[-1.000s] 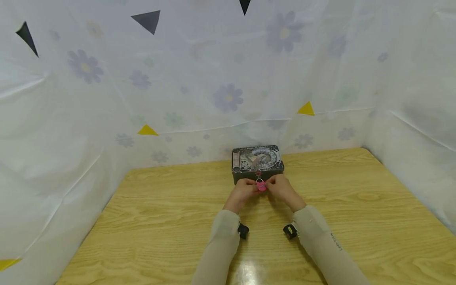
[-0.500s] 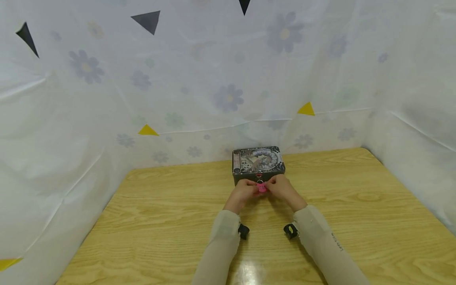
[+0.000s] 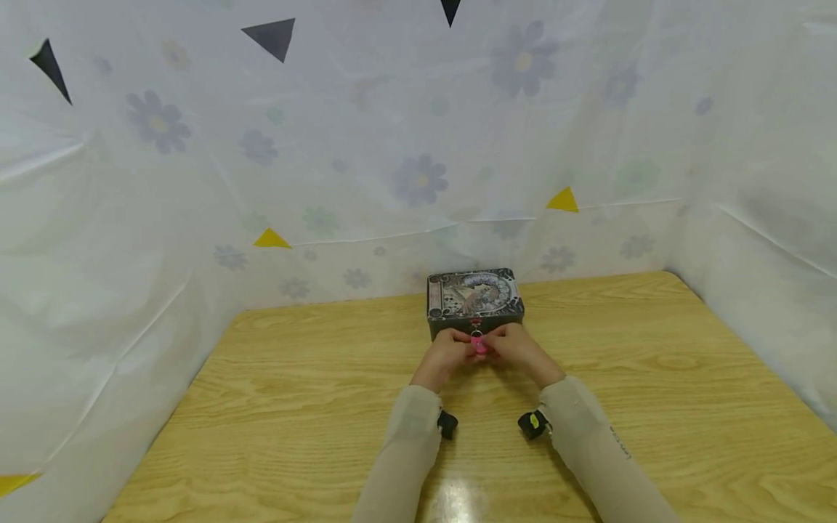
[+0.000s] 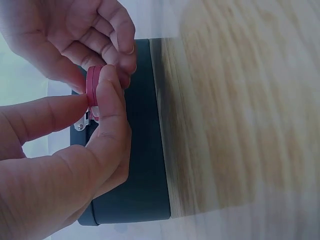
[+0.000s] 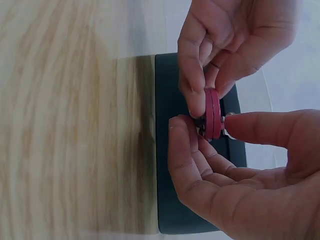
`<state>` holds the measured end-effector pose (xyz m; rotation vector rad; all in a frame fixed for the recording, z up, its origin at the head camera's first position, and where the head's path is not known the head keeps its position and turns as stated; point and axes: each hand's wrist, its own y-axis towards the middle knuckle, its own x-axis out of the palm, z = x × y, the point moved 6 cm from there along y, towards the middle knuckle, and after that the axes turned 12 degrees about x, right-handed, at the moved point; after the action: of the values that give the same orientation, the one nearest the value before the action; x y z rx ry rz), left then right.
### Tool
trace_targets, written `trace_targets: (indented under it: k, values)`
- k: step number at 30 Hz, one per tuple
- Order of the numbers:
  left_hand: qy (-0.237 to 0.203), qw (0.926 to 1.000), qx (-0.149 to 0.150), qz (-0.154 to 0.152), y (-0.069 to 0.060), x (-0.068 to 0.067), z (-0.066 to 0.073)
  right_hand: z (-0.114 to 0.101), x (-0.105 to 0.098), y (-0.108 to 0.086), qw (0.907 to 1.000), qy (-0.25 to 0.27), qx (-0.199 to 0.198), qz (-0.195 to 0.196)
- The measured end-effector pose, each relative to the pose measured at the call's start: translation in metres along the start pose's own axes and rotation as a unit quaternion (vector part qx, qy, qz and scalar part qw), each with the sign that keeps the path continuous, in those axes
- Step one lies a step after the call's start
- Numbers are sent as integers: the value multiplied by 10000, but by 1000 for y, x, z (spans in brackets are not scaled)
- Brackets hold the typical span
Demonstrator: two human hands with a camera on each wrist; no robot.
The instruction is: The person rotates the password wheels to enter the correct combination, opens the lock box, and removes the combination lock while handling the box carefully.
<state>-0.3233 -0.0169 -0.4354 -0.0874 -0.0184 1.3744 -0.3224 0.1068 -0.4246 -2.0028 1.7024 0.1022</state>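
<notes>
A small pink padlock (image 3: 480,344) is at the front clasp of a dark box (image 3: 474,294) with a picture on its lid. Its metal shackle shows just below the clasp in the head view. My left hand (image 3: 447,354) pinches the padlock (image 4: 93,87) between thumb and index finger, as the left wrist view shows. From the other side, my right hand (image 3: 519,351) holds it with thumb and curled fingers. In the right wrist view the thumb lies by a small metal part of the padlock (image 5: 212,114). The padlock's face is largely hidden by fingers.
The box stands near the back edge of a wood-grain table (image 3: 314,392). Behind the table hangs a white flowered sheet (image 3: 366,145) with black and yellow triangles on it. Similar white sheeting borders both sides. A black camera is strapped at each wrist.
Both hands stay at the padlock on the front of the box. The padlock has turned a little and shifted slightly down; the right fingers have moved slightly on it.
</notes>
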Motion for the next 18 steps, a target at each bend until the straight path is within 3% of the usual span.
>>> trace_targets:
  k: [5,18]
  values:
    - [-20,10000,33,33,-2,0,2,2,6,2,9985,483,177,-198]
    - [43,10000,-12,31,-1,-3,1,6,13,4,9948,856,524,-169]
